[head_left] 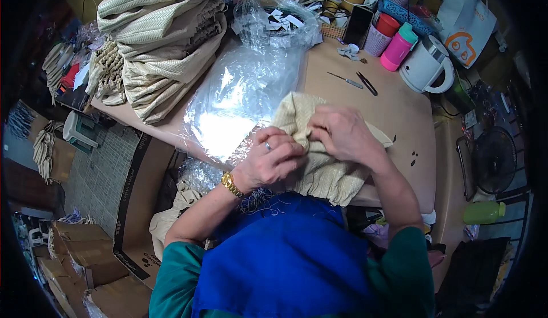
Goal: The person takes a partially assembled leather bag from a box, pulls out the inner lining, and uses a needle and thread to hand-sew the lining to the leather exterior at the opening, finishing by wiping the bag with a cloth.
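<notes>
A cream fabric piece [331, 178] with a textured weave and a gathered lower edge lies bunched over the table's near edge. My left hand [269, 159], with a ring and a gold watch, pinches a fold at its left side. From the right, my right hand [345, 134] has thumb and fingers closed on the same cloth, close to the left fingertips. Whatever lies between the fingertips is hidden. Beyond the cloth are black thread snips [367, 83] and a thin pointed tool [346, 80]. Left of it are clear plastic bags [257, 78] lying flat.
A tall pile of similar cream pieces [165, 50] stands at the table's far left. Along the back right are a pink bottle [395, 53], a white kettle [422, 64], a phone [358, 26] and a purple basket [377, 41]. Cardboard boxes [108, 261] sit at lower left.
</notes>
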{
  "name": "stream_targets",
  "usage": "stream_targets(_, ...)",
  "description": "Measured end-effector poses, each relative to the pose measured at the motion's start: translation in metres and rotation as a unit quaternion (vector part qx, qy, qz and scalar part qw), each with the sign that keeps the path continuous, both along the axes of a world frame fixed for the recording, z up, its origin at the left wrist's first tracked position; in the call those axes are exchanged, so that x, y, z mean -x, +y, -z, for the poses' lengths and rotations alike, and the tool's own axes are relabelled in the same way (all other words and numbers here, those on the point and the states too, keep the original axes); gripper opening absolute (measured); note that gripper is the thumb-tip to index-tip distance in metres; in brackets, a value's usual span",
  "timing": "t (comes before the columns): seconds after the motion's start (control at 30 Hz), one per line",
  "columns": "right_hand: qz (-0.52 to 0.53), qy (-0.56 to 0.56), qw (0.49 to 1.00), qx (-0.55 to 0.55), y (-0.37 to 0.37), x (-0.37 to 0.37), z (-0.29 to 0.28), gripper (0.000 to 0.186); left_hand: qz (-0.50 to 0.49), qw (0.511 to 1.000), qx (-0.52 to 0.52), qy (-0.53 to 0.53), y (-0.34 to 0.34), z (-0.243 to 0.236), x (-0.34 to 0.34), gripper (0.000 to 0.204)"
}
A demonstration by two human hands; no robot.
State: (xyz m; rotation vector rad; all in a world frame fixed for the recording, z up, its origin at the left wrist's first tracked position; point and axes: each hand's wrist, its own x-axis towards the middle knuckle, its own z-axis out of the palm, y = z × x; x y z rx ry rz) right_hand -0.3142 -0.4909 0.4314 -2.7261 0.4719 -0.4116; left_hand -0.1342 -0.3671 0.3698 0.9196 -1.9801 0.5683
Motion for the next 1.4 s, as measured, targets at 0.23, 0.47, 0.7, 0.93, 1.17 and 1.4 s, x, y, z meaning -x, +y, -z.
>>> stream_targets(0.23,0.159,-0.605,0.754,-0.2,-0.075,0.064,-0.083,0.023,-0.089,0.981,0.074,0.157,0.03,-0.084,0.018,0.037)
stream_targets(0.47,0.281,-0.526,0.793,-0.123,0.014,0.064,0.034,0.039,-0.165,0.978,-0.076,0.1,0.031,-0.031,0.037,0.076)
stream_targets(0.7,0.201,-0.403,0.768,-0.456,0.062,0.105,0.12,0.054,-0.184,0.94,-0.215,0.191,0.024,0.039,-0.028,0.082)
stream_targets(0.93,0.239,-0.303,0.92,0.072,0.039,0.076,0.114,0.032,-0.096,0.947,-0.209,0.226,-0.024,0.022,-0.081,0.05)
stream_targets(1.17,0.441,-0.327,0.824,-0.139,-0.032,0.083,0.126,0.022,-0.189,0.885,-0.266,0.333,-0.045,0.054,-0.058,0.029)
stream_targets(1.4,0.447,-0.18,0.872,-0.088,-0.055,0.088,0.157,0.024,-0.193,0.735,-0.4,0.513,-0.045,0.064,-0.07,0.054)
